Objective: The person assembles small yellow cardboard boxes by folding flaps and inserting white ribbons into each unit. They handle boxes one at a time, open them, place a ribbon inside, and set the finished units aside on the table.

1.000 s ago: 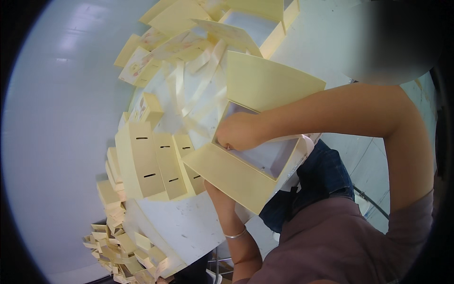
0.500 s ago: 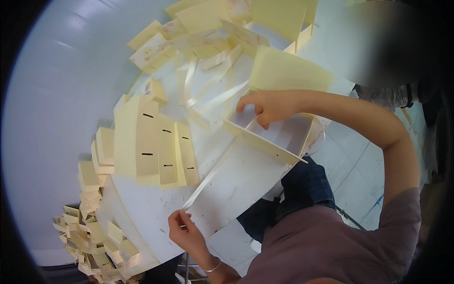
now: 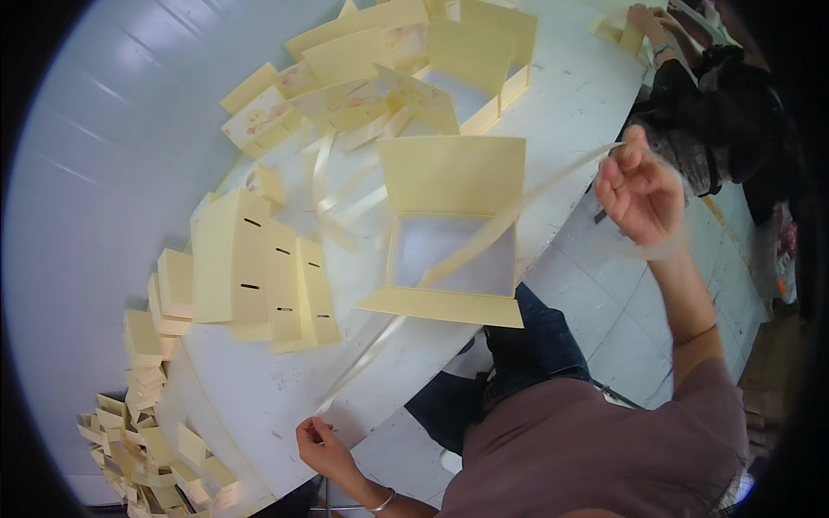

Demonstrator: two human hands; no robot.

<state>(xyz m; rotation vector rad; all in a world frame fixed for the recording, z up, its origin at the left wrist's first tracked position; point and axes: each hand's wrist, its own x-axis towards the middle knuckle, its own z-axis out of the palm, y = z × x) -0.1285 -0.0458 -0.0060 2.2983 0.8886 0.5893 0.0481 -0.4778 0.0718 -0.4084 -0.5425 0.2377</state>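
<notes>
A cream box (image 3: 390, 255) with a pale lining sits in front of me on the white table, its lid (image 3: 453, 177) raised at the back and its front flap (image 3: 440, 304) folded outward. A cream ribbon (image 3: 367, 354) runs through the front flap and across the box's inside. My left hand (image 3: 324, 445), closed, pinches one ribbon end near the table's front edge. Beyond the table's right edge, my raised right hand (image 3: 639, 194) pinches the other end between thumb and finger, its remaining fingers loosely curled. Between the hands the ribbon looks pulled out long.
Flat cream panels with dark slots (image 3: 250, 259) stand left of the box. Several open cream boxes (image 3: 471, 60) and loose ribbons (image 3: 321, 173) lie behind it. Small boxes (image 3: 147, 449) pile at the far left. A co-worker's hands (image 3: 652, 22) hold a cream piece at upper right.
My right hand has come out of the box and moved right and up, drawing the ribbon with it. The front flap has tipped outward. A thin rod by the flap no longer shows.
</notes>
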